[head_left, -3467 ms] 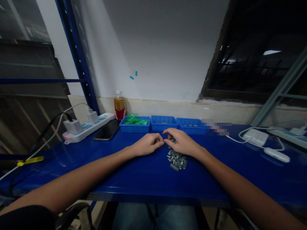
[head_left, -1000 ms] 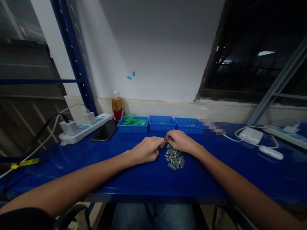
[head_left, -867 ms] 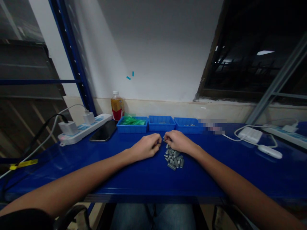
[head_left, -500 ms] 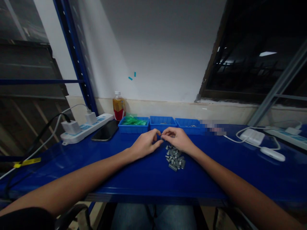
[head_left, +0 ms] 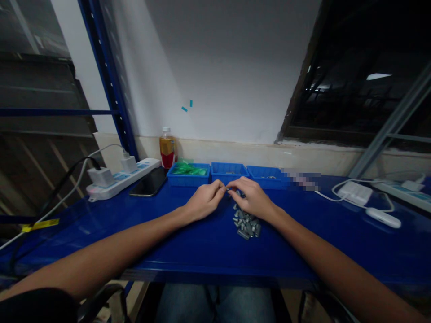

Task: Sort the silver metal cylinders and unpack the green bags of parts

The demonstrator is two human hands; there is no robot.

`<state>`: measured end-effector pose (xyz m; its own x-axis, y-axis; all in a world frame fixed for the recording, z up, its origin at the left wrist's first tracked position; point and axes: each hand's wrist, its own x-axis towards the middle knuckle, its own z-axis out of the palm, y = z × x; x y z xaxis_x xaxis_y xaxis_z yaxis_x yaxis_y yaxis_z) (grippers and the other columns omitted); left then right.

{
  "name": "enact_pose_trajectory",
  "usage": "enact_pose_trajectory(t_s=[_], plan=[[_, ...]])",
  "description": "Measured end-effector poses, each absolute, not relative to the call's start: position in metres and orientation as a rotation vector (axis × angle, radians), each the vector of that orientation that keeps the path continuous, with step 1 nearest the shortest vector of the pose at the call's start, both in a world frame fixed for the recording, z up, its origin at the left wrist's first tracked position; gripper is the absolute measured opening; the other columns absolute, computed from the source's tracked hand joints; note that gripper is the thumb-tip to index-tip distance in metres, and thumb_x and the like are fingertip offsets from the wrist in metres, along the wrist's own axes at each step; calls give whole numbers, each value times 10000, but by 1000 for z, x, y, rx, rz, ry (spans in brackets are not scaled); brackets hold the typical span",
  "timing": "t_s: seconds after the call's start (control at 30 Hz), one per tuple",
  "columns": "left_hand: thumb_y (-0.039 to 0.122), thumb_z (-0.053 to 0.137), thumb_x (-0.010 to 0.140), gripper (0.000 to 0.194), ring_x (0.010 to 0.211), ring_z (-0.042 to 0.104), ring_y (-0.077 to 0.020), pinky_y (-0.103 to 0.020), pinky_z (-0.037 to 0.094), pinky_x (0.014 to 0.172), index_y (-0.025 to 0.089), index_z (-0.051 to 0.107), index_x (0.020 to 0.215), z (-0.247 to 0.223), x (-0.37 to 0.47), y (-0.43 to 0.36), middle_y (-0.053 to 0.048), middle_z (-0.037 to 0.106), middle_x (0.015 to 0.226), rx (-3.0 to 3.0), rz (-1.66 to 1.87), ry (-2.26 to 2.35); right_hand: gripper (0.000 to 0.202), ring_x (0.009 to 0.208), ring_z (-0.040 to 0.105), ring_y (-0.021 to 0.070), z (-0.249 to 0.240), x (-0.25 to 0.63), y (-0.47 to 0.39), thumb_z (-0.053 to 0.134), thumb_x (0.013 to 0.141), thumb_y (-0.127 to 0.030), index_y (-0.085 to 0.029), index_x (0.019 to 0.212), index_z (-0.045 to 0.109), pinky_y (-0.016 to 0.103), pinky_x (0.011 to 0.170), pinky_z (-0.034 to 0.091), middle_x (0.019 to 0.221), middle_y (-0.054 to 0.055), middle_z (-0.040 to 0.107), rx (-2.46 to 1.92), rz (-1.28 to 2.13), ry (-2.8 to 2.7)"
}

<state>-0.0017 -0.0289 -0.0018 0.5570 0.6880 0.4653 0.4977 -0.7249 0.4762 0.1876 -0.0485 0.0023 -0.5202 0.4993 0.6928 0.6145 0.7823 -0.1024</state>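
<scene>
My left hand is pinched, thumb against forefinger, around a tiny part whose end shows at the fingertips. Facing it, my right hand curls with its fingertips close to that part; whether it holds anything is too small to make out. Below and beside my right hand lies a pile of small grey metal pieces on the blue table. Behind the hands stand a blue bin with green bags, a middle blue bin and a right blue bin with small bits inside.
A phone and a power strip lie at the left, near a bottle. White adapters and cables are at the right. The table's front edge runs before my lap.
My left thumb and forefinger have closed together, where they were apart before. My right fingers have shifted slightly, with the thumb now farther from the forefinger. The pile looks the same.
</scene>
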Motion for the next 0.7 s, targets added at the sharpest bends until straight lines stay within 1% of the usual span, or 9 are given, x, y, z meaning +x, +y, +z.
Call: enact_pose_trajectory(t_s=[0.13, 0.23, 0.33, 0.4, 0.43, 0.5, 0.6, 0.7], plan=[[380, 293, 956, 314, 688, 564, -145, -235, 388, 617, 175, 526, 908, -3, -2, -30, -8, 603, 749, 2518, 854, 974, 102, 749, 551, 181, 7, 188, -49, 493, 891, -201, -171, 901, 590, 304, 706, 434, 796, 53, 635, -833, -276, -2264], [382, 327, 947, 294, 751, 578, -161, -265, 429, 695, 180, 528, 1022, -9, -1, -27, -24, 613, 829, 2623, 754, 936, 153, 734, 557, 183, 15, 201, -43, 471, 898, -231, -171, 845, 601, 302, 709, 423, 772, 54, 633, -939, -372, -2167], [323, 408, 917, 310, 937, 560, -190, -306, 437, 839, 180, 495, 1178, -18, 2, -22, -67, 589, 1010, 2809, 695, 848, 191, 741, 570, 203, 23, 230, -30, 463, 892, -271, -162, 845, 613, 311, 708, 404, 754, 63, 631, -1239, -546, -1900], [279, 430, 902, 371, 1035, 517, -205, -329, 414, 912, 186, 460, 1261, -22, 5, -18, -89, 542, 1115, 2916, 670, 798, 192, 735, 572, 225, 25, 250, -22, 496, 863, -287, -150, 937, 609, 314, 678, 384, 735, 63, 628, -1486, -630, -1760], [266, 429, 900, 385, 1049, 504, -210, -339, 407, 925, 193, 458, 1277, -23, 6, -16, -92, 525, 1138, 2956, 649, 786, 202, 735, 571, 230, 25, 256, -19, 504, 852, -289, -146, 957, 602, 312, 664, 372, 746, 67, 630, -1572, -649, -1737], [262, 418, 904, 373, 1027, 498, -213, -355, 407, 913, 211, 488, 1266, -23, 7, -15, -91, 515, 1140, 3009, 597, 787, 171, 736, 568, 226, 23, 259, -18, 507, 837, -281, -159, 919, 594, 300, 642, 349, 763, 64, 632, -1651, -634, -1762], [283, 399, 917, 320, 983, 491, -215, -364, 412, 870, 229, 544, 1197, -20, 6, -15, -82, 530, 1089, 3046, 550, 804, 94, 736, 552, 199, 19, 239, -26, 479, 825, -239, -191, 810, 558, 285, 635, 321, 775, 42, 628, -1595, -539, -1897], [319, 436, 903, 267, 952, 485, -222, -363, 412, 849, 190, 568, 1097, -19, 5, -17, -80, 555, 1021, 3045, 563, 827, 88, 736, 531, 187, 15, 208, -37, 444, 806, -185, -201, 759, 516, 287, 648, 302, 765, 26, 618, -1513, -474, -2047]])
